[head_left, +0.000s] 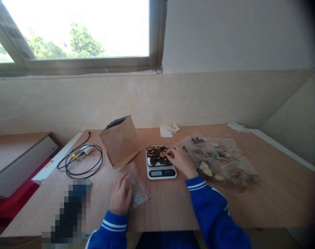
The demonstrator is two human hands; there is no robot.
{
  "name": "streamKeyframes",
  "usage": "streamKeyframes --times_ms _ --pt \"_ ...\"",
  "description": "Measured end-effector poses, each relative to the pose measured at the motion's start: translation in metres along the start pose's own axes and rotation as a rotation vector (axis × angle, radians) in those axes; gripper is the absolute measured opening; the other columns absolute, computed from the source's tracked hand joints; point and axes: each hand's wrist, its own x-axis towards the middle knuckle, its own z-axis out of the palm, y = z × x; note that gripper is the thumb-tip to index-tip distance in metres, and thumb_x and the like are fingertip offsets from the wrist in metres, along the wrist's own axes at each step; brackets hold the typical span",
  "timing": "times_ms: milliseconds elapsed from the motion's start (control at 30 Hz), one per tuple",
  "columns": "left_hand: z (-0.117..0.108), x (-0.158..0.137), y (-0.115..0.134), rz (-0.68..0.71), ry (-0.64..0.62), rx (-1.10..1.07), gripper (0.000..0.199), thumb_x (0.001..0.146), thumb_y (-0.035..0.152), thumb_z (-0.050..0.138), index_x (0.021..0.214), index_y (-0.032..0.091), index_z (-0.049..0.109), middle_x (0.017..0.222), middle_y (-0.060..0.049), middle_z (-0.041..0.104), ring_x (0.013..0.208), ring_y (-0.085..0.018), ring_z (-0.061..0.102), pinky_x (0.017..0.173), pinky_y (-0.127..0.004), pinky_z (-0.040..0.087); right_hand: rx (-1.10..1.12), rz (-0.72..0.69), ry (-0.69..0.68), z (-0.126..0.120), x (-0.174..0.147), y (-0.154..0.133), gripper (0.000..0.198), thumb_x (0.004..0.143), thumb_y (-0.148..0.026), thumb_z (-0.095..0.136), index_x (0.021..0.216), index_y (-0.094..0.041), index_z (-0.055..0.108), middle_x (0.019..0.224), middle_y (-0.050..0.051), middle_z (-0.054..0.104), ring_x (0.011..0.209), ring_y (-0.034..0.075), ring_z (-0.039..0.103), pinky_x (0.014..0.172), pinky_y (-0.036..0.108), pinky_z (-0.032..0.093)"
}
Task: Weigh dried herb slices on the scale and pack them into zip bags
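Note:
A white digital kitchen scale (162,174) sits on the table with a heap of dried dark-brown slices (154,156) on its platform. My right hand (180,159) reaches over the heap's right side, thumb and fingertips pinched together at a dried slice. My left hand (121,193) lies on the table, fingers loosely bent and apart, over the edge of a clear zip bag (140,193) with a red seal line. That bag looks flat. Behind it stands an open brown kraft paper pouch (122,143), tilted a little; its inside is mostly hidden.
Several clear zip bags of dried slices (217,162) overlap right of the scale, partly behind my right forearm. A coiled black cable (81,160) with a white adapter (87,149) lies left. Crumpled tissue (173,129) sits at the back. A pixelated dark object (70,211) is front left.

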Motion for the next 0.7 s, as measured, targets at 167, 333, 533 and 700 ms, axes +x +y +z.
streamKeyframes --times_ms 167,333,533,700 --pt "-0.004 0.0 0.003 -0.02 0.171 -0.062 0.031 0.085 0.026 0.048 0.114 0.021 0.058 0.12 -0.011 0.058 0.109 -0.026 0.056 0.093 -0.046 0.045 -0.043 0.003 -0.078 -0.005 0.007 -0.002 0.015 0.085 -0.03 0.058 0.094 -0.02 0.065 0.096 0.006 0.063 0.096 0.021 0.056 0.081 0.03 0.036" --pt "-0.012 0.02 -0.006 -0.181 0.449 -0.071 0.056 0.078 0.037 0.059 0.126 0.014 0.044 0.12 -0.017 0.05 0.112 -0.031 0.05 0.089 -0.052 0.046 -0.114 0.023 -0.157 -0.008 0.012 -0.006 0.012 0.083 -0.027 0.06 0.092 -0.021 0.066 0.1 0.006 0.064 0.101 0.022 0.056 0.085 0.031 0.035" --pt "-0.011 0.07 -0.045 -0.137 0.393 -0.099 0.09 0.064 0.048 0.071 0.135 0.01 0.031 0.131 -0.021 0.04 0.127 -0.037 0.038 0.102 -0.057 0.035 -0.127 0.045 -0.189 -0.014 0.016 -0.012 0.01 0.083 -0.024 0.059 0.084 -0.021 0.068 0.095 0.007 0.063 0.094 0.019 0.058 0.081 0.029 0.037" --pt "0.001 0.087 -0.069 -0.266 0.252 -0.331 0.078 0.069 0.043 0.069 0.134 0.016 0.035 0.124 -0.017 0.052 0.115 -0.031 0.054 0.097 -0.049 0.044 -0.108 0.042 -0.089 -0.037 0.023 -0.017 0.009 0.083 -0.022 0.058 0.08 -0.019 0.066 0.088 0.007 0.06 0.086 0.019 0.057 0.079 0.03 0.039"
